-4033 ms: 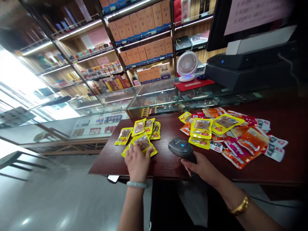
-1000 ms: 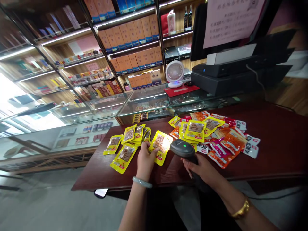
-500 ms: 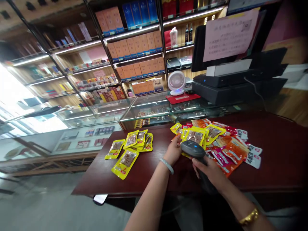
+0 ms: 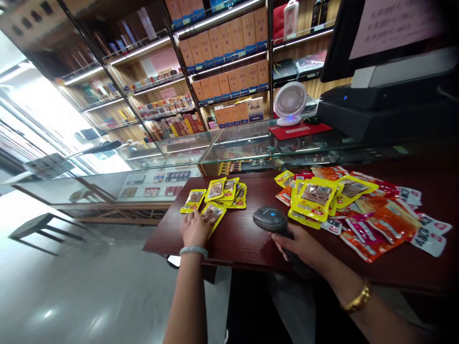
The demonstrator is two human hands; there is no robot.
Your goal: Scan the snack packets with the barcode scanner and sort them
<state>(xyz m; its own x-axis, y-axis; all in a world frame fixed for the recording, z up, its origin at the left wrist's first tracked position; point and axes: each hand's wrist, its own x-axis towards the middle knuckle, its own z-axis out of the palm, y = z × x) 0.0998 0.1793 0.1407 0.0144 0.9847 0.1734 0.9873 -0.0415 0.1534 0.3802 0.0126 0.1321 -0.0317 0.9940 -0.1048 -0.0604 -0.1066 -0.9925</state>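
Observation:
My left hand lies over the near edge of the left group of yellow snack packets, fingers partly spread. It touches or hovers just over a yellow packet whose lower left part it covers. Just beyond the fingertips is another yellow packet, with a small overlapping stack to its right. Wrapped around the handle of a dark barcode scanner is my right hand. The scanner, a blue light on its top, is above the table between the two packet groups.
On the dark red table, a right-hand pile holds yellow packets and orange and pink packets. Behind stand a glass display counter, a small white fan on a red mat, and a monitor.
My left hand has moved from the right-hand pile to the left group of yellow packets. My right hand still holds the scanner, now left of the pile. The view has shifted left.

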